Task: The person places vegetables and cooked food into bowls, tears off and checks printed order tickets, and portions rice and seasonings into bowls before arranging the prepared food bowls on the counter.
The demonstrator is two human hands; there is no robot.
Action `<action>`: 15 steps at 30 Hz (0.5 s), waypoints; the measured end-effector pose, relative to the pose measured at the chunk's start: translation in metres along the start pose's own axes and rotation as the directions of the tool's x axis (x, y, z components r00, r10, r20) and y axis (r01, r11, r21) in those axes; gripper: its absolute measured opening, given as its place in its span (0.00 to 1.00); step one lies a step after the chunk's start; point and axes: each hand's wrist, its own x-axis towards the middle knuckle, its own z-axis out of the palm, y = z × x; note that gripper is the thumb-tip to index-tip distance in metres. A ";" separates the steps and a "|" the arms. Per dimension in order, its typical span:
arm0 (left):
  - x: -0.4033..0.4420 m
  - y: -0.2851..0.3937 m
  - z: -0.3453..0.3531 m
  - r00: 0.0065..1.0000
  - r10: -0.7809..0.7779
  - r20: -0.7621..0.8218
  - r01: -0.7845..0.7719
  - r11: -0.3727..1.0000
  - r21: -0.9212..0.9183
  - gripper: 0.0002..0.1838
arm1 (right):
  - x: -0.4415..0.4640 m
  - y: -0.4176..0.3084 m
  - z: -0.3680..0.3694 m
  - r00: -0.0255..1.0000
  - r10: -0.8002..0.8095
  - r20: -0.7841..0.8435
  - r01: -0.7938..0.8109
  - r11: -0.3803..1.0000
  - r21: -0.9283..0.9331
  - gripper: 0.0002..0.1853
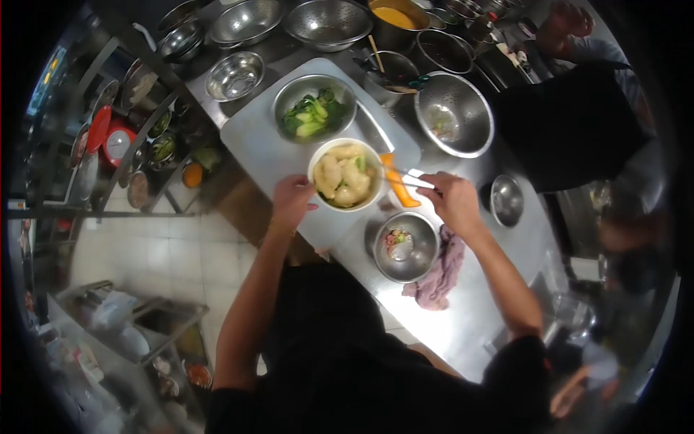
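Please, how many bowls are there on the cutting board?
2: the metal bowl of greens, and the white bowl beside the left hand. I see no others on the board, though one nested underneath would be hidden.

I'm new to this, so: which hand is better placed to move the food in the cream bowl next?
Probably the right hand: it holds a metal utensil pointed toward the cream bowl. The left hand, beside the bowl, shows no utensil.

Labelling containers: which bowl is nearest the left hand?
The white bowl of pale pieces, right by the left hand. The metal bowl of leafy greens and the smaller one by the purple cloth lie farther off.
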 end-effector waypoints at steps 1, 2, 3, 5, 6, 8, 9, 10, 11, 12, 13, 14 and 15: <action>0.000 -0.002 0.001 1.000 0.002 0.021 -0.002 1.000 -0.008 0.14 | 0.004 0.002 -0.012 0.998 0.052 -0.025 -0.050 0.998 0.046 0.12; 0.000 -0.004 0.000 1.000 0.001 0.017 0.000 1.000 -0.014 0.14 | 0.010 0.015 -0.021 0.992 0.115 -0.044 -0.116 0.993 -0.023 0.12; 0.001 -0.005 0.000 1.000 0.001 0.008 -0.001 1.000 -0.018 0.14 | 0.019 0.031 -0.031 0.982 0.174 -0.070 -0.180 0.980 -0.087 0.12; 0.000 -0.003 0.002 1.000 -0.006 0.004 0.006 1.000 -0.014 0.13 | 0.042 0.064 -0.040 0.945 0.293 -0.142 -0.321 0.915 -0.245 0.13; 0.000 -0.004 0.002 1.000 -0.001 -0.008 0.001 1.000 -0.030 0.12 | 0.052 0.087 -0.039 0.930 0.354 -0.100 -0.368 0.885 -0.285 0.13; 0.000 -0.005 0.002 1.000 0.004 -0.026 -0.006 0.999 -0.049 0.10 | 0.074 0.114 -0.030 0.910 0.409 -0.059 -0.405 0.854 -0.326 0.14; -0.001 -0.005 0.001 1.000 0.011 -0.025 -0.012 1.000 -0.029 0.10 | 0.082 0.121 -0.025 0.910 0.415 -0.011 -0.391 0.848 -0.358 0.14; 0.000 -0.005 0.001 1.000 0.021 -0.022 -0.021 1.000 -0.008 0.09 | 0.089 0.127 -0.019 0.906 0.423 0.034 -0.378 0.841 -0.388 0.15; 0.000 -0.005 0.001 1.000 0.023 -0.020 -0.023 1.000 -0.003 0.09 | 0.094 0.134 -0.011 0.904 0.426 0.031 -0.383 0.840 -0.385 0.15; -0.001 -0.005 0.001 0.999 0.010 -0.035 -0.010 1.000 -0.002 0.10 | 0.098 0.141 -0.002 0.901 0.430 0.063 -0.363 0.824 -0.435 0.15; -0.001 -0.005 0.002 0.999 -0.001 -0.051 0.001 1.000 -0.002 0.10 | 0.102 0.141 0.000 0.897 0.433 0.092 -0.340 0.807 -0.483 0.16; -0.001 -0.004 0.002 0.999 0.003 -0.052 -0.003 1.000 -0.001 0.10 | 0.104 0.140 0.001 0.897 0.432 0.090 -0.341 0.807 -0.482 0.16; -0.001 -0.003 0.002 0.999 -0.001 -0.051 0.000 1.000 -0.010 0.10 | 0.104 0.138 0.003 0.892 0.438 0.113 -0.335 0.807 -0.487 0.16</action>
